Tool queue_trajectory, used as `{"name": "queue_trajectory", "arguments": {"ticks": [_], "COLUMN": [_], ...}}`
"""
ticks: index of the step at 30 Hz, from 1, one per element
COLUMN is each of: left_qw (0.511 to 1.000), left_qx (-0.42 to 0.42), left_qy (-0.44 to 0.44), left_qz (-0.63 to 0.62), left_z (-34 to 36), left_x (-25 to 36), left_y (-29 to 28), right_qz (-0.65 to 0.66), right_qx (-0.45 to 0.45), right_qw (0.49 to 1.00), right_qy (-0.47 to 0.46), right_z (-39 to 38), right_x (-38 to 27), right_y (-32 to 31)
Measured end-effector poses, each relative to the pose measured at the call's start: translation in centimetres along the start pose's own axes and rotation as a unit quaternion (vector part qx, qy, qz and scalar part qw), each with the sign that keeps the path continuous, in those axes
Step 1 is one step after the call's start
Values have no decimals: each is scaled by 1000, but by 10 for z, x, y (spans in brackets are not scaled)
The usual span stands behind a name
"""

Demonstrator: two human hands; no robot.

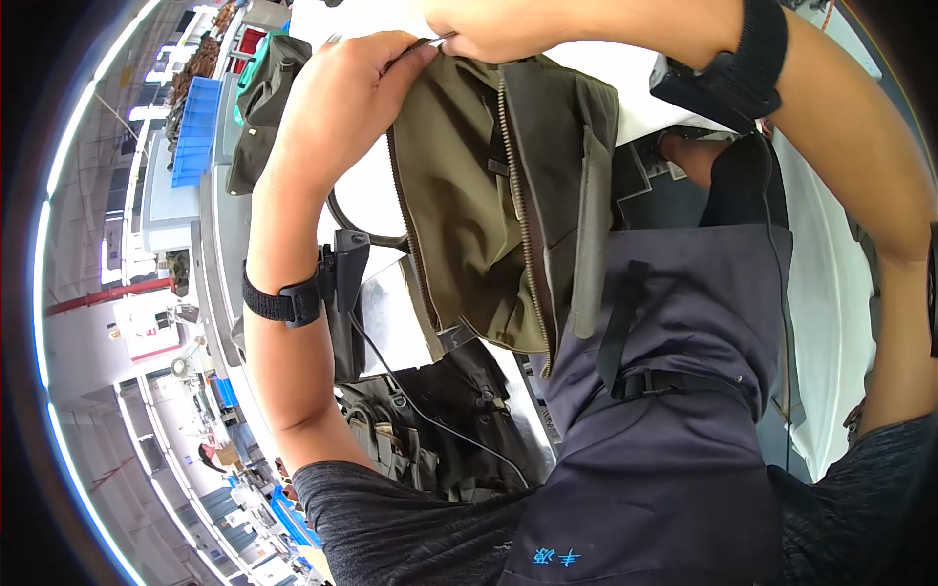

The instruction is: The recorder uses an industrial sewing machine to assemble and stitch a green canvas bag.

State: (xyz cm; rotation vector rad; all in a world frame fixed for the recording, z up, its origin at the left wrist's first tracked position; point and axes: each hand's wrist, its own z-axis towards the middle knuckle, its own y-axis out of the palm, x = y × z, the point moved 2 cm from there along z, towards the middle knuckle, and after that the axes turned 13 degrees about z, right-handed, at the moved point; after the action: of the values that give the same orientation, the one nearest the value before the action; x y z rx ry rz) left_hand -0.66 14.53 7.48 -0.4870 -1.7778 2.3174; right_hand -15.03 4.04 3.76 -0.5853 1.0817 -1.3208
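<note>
An olive-green fabric bag [449,186] hangs spread over the white table edge and my lap, with metal zipper teeth along both sides of its gaping opening. My left hand [357,98] is closed on the bag's top edge, thumb and fingers pinching the fabric. Close beside it, my right hand [489,27] is closed too, its fingertips meeting the left ones at that edge. A thin dark strip and a small pale glint show between the fingertips; what the right fingers pinch is too small to name. A grey-green strap [591,234] hangs down the bag's right side.
Another dark green bag [269,107] lies left of my left hand. More dark bags [420,430] are heaped below the table edge. A cable [430,415] runs from my left wrist device [344,269]. Blue bins [195,132] stand further left. A dark apron [674,439] covers my lap.
</note>
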Motion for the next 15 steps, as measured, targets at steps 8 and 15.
{"name": "queue_trajectory", "arguments": {"ticks": [8, 15], "left_qw": [999, 994], "left_qx": [33, -92], "left_qy": [4, -51], "left_qz": [29, 2], "left_z": [-11, -14], "left_x": [10, 13], "left_y": [-5, -3], "right_qz": [16, -2], "right_qx": [-215, -131], "right_qw": [964, 966], "right_qy": [153, 223], "right_z": [-16, -27], "right_x": [-39, -20], "right_y": [-46, -27]}}
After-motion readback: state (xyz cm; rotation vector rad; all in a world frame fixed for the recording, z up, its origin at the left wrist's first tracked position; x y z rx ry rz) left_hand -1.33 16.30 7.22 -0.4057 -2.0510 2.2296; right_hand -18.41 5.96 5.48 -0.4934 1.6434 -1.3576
